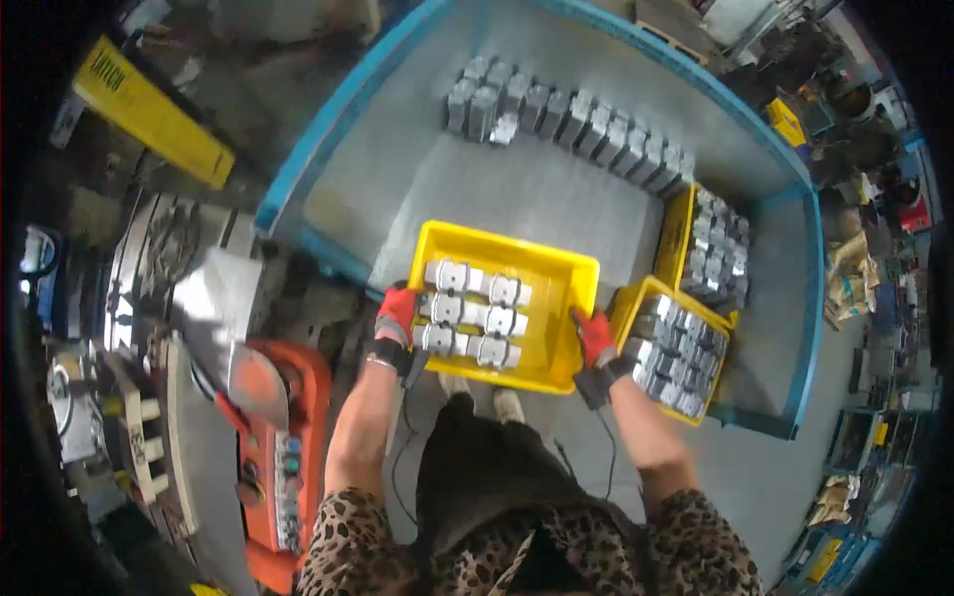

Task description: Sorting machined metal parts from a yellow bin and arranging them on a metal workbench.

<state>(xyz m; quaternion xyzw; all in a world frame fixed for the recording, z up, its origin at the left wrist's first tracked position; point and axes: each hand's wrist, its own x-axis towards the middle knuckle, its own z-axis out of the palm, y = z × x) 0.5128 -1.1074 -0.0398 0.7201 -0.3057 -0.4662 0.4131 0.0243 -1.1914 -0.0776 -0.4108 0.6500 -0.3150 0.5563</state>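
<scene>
Between my two hands is a yellow plastic bin (553, 346), held by its left and right ends in front of my body. Several silver metal castings (453, 310) stand in rows in its left part, while bare yellow floor shows in its right part. My left hand (396, 310), in a red glove, grips the left rim. At the right rim, my right hand (594, 336), also red-gloved, is closed on the edge, its fingers partly hidden by the bin wall.
A blue-framed metal enclosure (328, 134) surrounds the work area, with a row of grey metal blocks (596, 134) along its back. Two more yellow bins (674, 238) full of castings stand at the right. An orange control panel (308, 397) with buttons is at my left.
</scene>
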